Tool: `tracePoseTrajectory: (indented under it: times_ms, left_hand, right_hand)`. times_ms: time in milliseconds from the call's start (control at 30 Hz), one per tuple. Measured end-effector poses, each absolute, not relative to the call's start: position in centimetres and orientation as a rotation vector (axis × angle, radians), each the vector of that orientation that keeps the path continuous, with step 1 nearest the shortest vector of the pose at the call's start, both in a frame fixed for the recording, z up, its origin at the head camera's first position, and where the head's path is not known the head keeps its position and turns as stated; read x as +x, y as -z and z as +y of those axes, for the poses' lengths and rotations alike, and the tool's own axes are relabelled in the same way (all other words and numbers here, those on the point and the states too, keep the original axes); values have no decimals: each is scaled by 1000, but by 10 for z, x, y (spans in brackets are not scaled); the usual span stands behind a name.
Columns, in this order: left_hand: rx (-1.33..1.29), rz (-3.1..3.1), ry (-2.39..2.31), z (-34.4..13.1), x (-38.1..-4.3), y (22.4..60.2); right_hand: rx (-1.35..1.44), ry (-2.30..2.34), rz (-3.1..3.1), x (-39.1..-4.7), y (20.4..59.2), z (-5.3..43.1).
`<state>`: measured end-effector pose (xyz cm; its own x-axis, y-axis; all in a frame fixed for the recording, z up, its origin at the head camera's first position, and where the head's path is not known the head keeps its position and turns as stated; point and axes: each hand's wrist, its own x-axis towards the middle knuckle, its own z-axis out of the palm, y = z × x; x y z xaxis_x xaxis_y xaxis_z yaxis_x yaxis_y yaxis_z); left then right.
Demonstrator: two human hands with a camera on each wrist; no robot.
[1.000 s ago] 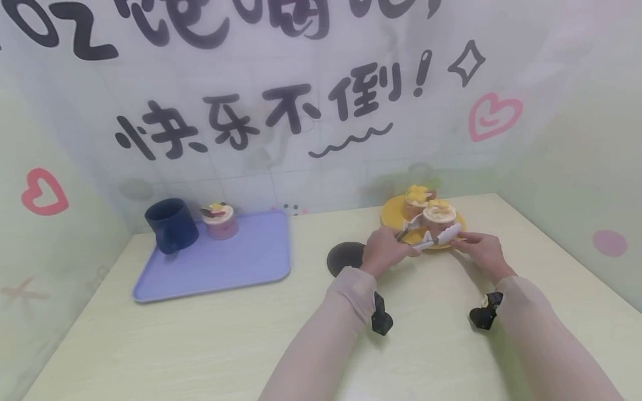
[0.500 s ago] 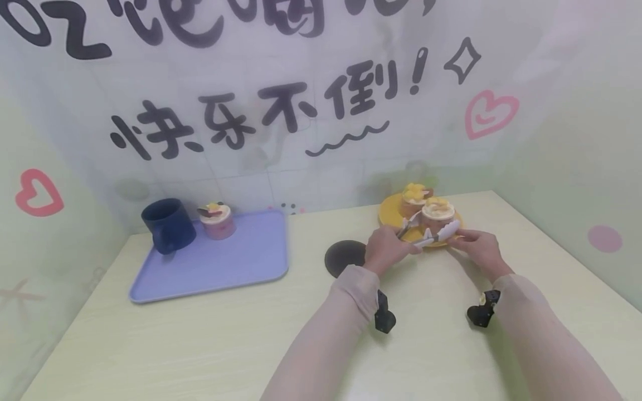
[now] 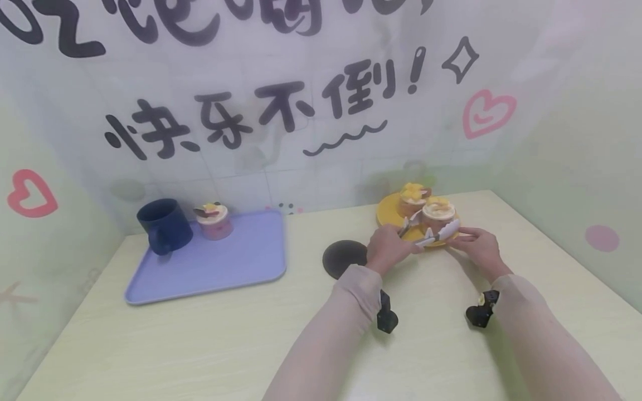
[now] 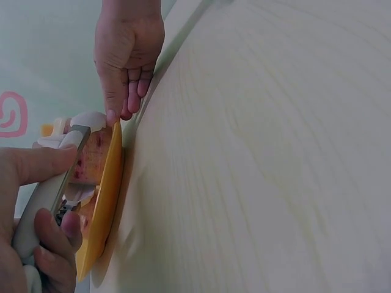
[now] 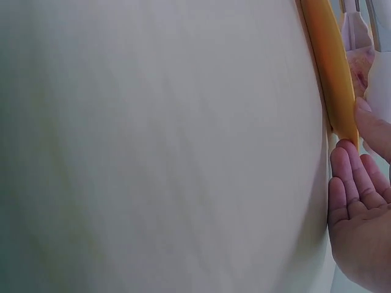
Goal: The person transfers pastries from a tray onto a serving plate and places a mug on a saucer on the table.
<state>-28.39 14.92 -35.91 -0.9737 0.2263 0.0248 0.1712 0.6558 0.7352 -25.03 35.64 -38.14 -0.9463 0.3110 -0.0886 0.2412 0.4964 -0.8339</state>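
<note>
In the head view my left hand (image 3: 387,249) grips a pair of tongs (image 3: 448,229) with white scalloped tips. The tips reach either side of the front dessert cup (image 3: 438,213), which has cream and yellow fruit on top. That cup stands on a yellow plate (image 3: 387,214) at the back right, with a second dessert cup (image 3: 410,207) behind it. My right hand (image 3: 480,252) pinches the plate's right edge. The right wrist view has the thumb (image 5: 374,125) over the plate rim (image 5: 335,67) and the fingertips under it.
On the left lies a lavender tray (image 3: 236,259) bearing a dark blue mug (image 3: 168,227) and a third dessert cup (image 3: 215,224). A round black disc (image 3: 343,259) lies beside my left hand, partly behind it. Walls stand behind the table and on both sides.
The head view has shifted slightly, so the scene sits a little further left. Both hands, the tongs and the plate keep the same positions relative to each other.
</note>
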Motion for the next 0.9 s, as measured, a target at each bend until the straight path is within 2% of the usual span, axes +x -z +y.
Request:
tracePoseTrajectory:
  times_ms: [900]
  left_hand:
    - [337,2842,-1238,152,-280,361]
  right_hand:
    - [-450,-1488,-2650,-251,383,361]
